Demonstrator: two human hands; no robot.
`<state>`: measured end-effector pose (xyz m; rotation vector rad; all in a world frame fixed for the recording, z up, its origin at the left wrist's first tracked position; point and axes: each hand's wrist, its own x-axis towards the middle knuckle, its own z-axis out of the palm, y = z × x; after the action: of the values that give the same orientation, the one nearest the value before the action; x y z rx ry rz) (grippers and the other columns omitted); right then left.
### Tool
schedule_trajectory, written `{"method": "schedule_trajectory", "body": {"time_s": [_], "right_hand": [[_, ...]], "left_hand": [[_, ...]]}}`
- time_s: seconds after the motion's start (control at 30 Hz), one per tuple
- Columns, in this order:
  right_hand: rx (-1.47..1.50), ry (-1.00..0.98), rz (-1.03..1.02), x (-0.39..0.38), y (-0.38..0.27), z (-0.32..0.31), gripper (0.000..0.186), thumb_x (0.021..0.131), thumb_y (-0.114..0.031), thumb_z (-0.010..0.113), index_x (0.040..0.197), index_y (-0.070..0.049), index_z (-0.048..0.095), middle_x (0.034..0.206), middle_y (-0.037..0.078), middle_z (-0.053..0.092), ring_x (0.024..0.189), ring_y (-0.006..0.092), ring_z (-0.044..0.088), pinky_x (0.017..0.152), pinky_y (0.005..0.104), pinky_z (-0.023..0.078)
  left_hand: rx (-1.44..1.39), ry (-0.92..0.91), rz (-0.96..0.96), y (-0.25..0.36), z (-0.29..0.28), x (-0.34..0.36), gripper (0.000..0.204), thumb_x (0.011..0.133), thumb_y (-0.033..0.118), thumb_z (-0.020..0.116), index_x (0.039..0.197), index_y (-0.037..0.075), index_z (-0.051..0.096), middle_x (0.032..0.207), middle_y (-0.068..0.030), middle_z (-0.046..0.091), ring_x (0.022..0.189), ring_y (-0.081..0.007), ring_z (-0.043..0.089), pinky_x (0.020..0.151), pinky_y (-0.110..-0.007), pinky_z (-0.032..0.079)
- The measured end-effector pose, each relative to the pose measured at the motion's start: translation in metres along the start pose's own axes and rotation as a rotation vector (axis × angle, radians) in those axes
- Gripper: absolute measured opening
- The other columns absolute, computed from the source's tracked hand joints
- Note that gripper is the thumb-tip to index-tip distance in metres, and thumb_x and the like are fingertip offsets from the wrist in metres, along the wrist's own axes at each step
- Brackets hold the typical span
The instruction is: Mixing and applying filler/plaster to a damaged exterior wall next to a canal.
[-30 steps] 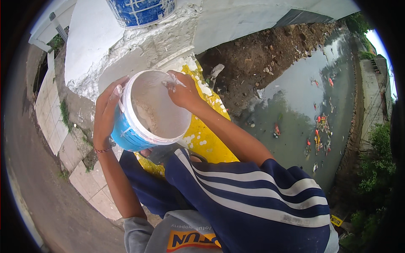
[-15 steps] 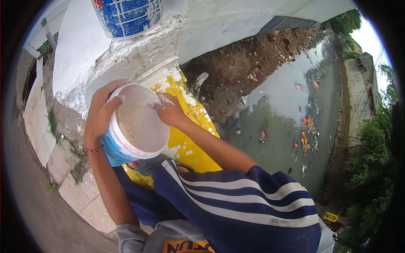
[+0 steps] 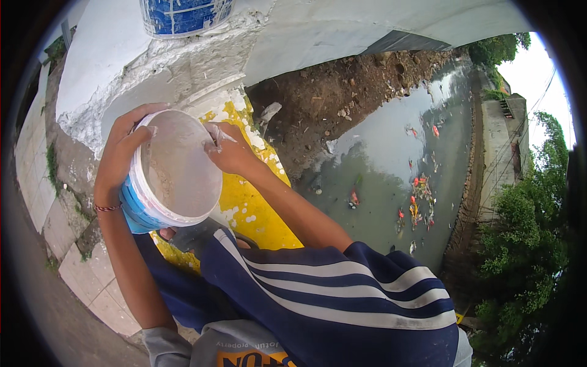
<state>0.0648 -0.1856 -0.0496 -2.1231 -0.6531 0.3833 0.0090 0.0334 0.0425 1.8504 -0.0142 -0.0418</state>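
A white plastic bucket (image 3: 139,211) with a blue lower side is tilted in front of me, its mouth turned up toward me. Pale, powdery residue coats its inside wall. My left hand (image 3: 124,145) is wrapped around the left side, its thumb hooked over the rim. Opposite, the curled fingers of my right hand (image 3: 233,150) close on the right part of the rim. White smears mark the fingers of both hands. The bucket hides part of my left fingers.
Above stands a blue paint bucket (image 3: 186,17) on a rough white ledge (image 3: 177,76). Flaking yellow paint covers the wall top (image 3: 260,205) beneath me. To the right lies a canal (image 3: 379,177) with floating litter. Pavement tiles (image 3: 92,275) run along the left, below the wall.
The view has shifted, so the held bucket, my hands and the canal sit farther left. The blue bucket sits higher in the picture. Both hands keep their hold.
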Motion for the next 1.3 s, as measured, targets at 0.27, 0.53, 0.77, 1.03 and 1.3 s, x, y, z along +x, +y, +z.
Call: {"method": "schedule_trajectory", "body": {"time_s": [0.27, 0.53, 0.77, 1.03, 1.3], "right_hand": [[-0.023, 0.123, -0.015, -0.004, 0.004, 0.014, 0.024, 0.078, -0.006, 0.065, 0.102, -0.003, 0.062, 0.098, 0.023, 0.062, 0.095, 0.0459, 0.054, 0.083, 0.0529, 0.044], [-0.093, 0.264, -0.13, -0.005, 0.0, 0.013, 0.017, 0.075, -0.008, 0.068, 0.087, 0.001, 0.059, 0.082, 0.025, 0.061, 0.082, 0.0469, 0.057, 0.07, 0.0477, 0.046], [-0.013, 0.196, -0.054, -0.007, -0.006, 0.012, 0.021, 0.074, -0.005, 0.068, 0.093, 0.0, 0.06, 0.086, 0.025, 0.063, 0.085, 0.0483, 0.058, 0.076, 0.0522, 0.047], [-0.045, 0.021, -0.016, -0.002, 0.0, -0.001, 0.019, 0.076, -0.008, 0.066, 0.091, 0.001, 0.06, 0.098, 0.027, 0.062, 0.096, 0.047, 0.057, 0.085, 0.0519, 0.046], [-0.115, -0.024, 0.056, -0.001, 0.001, -0.001, 0.024, 0.074, -0.011, 0.068, 0.095, 0.0, 0.062, 0.1, 0.023, 0.061, 0.1, 0.0442, 0.054, 0.087, 0.0492, 0.045]], "left_hand": [[0.043, -0.025, -0.015, 0.0, -0.002, -0.003, 0.051, 0.077, 0.021, 0.05, 0.12, -0.002, 0.064, 0.116, -0.0129, 0.065, 0.108, -0.0202, 0.057, 0.1, -0.03, 0.039], [0.065, -0.03, -0.03, 0.004, 0.0, -0.004, 0.053, 0.075, 0.022, 0.048, 0.12, -0.002, 0.063, 0.116, -0.0134, 0.065, 0.108, -0.0206, 0.057, 0.1, -0.03, 0.039], [0.053, -0.029, 0.013, 0.003, 0.003, -0.003, 0.046, 0.076, 0.016, 0.052, 0.116, -0.004, 0.062, 0.112, -0.0127, 0.065, 0.107, -0.0198, 0.057, 0.098, -0.03, 0.04], [0.029, -0.018, 0.009, 0.002, 0.002, -0.006, 0.046, 0.076, 0.015, 0.053, 0.117, -0.004, 0.062, 0.115, -0.0128, 0.064, 0.109, -0.0208, 0.057, 0.099, -0.03, 0.04], [-0.001, -0.011, -0.007, 0.006, 0.005, -0.009, 0.046, 0.076, 0.015, 0.053, 0.117, -0.004, 0.063, 0.115, -0.0128, 0.064, 0.109, -0.0205, 0.056, 0.1, -0.03, 0.039]]}}
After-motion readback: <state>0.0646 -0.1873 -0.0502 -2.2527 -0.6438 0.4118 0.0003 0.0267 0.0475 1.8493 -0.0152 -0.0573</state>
